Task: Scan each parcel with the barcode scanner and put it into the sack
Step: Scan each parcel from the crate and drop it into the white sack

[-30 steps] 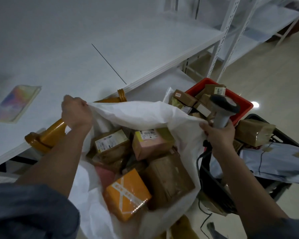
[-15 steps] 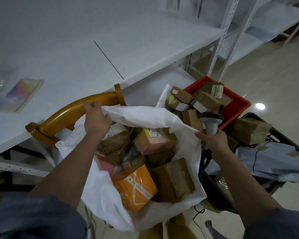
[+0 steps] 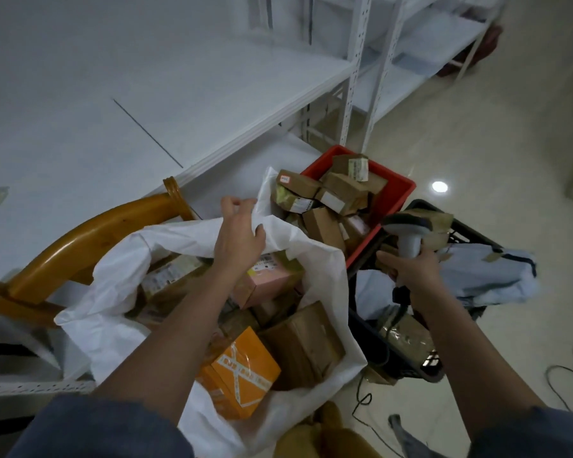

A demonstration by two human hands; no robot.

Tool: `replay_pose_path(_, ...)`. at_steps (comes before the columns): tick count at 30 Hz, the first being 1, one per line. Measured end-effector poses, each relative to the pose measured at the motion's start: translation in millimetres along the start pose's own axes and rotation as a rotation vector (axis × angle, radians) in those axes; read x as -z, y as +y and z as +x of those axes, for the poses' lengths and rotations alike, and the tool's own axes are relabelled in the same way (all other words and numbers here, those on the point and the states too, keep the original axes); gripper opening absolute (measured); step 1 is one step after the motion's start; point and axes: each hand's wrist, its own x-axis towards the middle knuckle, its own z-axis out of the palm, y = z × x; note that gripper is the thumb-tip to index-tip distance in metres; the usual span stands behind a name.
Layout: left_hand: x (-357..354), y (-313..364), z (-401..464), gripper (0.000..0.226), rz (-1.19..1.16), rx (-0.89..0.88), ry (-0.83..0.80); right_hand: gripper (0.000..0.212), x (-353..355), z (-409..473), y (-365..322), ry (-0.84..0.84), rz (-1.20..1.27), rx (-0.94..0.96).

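Observation:
A white sack [image 3: 113, 276] stands open below me, holding several parcels, among them an orange box [image 3: 245, 375], a pink box [image 3: 272, 279] and a brown box [image 3: 305, 338]. My left hand [image 3: 239, 233] hovers over the sack's far rim with fingers loosely curled and nothing in them, its fingertips a short way left of the red crate [image 3: 394, 200]. Several brown parcels [image 3: 344, 186] fill that crate. My right hand [image 3: 411, 269] grips the handle of the grey barcode scanner [image 3: 407, 226], held upright beside the crate.
A black crate [image 3: 377, 345] at the right holds a grey mailer bag [image 3: 487, 276] and wrapped parcels. A wooden chair arm [image 3: 90, 236] curves behind the sack. White shelving [image 3: 146, 94] runs along the back. Cables [image 3: 569, 375] lie on the tiled floor.
My left hand has let go of the sack's rim and moved right toward the red crate. My right hand has lowered a little with the scanner.

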Motion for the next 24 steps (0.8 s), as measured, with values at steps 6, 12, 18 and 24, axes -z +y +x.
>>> replay_pose_path(6, -32, 44, 24, 0.041, -0.060, -0.174, -0.063, 0.039, 55, 4, -5, 0.169, 0.005, 0.036)
replay_pose_path(12, -79, 93, 22, 0.042, -0.075, -0.285, -0.198, 0.031, 104, 9, 0, 0.288, 0.075, 0.042)
replay_pose_path(18, -126, 128, 34, 0.038, 0.034, -0.280, -0.346, 0.026, 138, 32, 8, 0.288, 0.158, 0.015)
replay_pose_path(24, -158, 136, 58, 0.038, 0.093, -0.148, -0.432, 0.026, 153, 91, -1, 0.221, 0.148, 0.026)
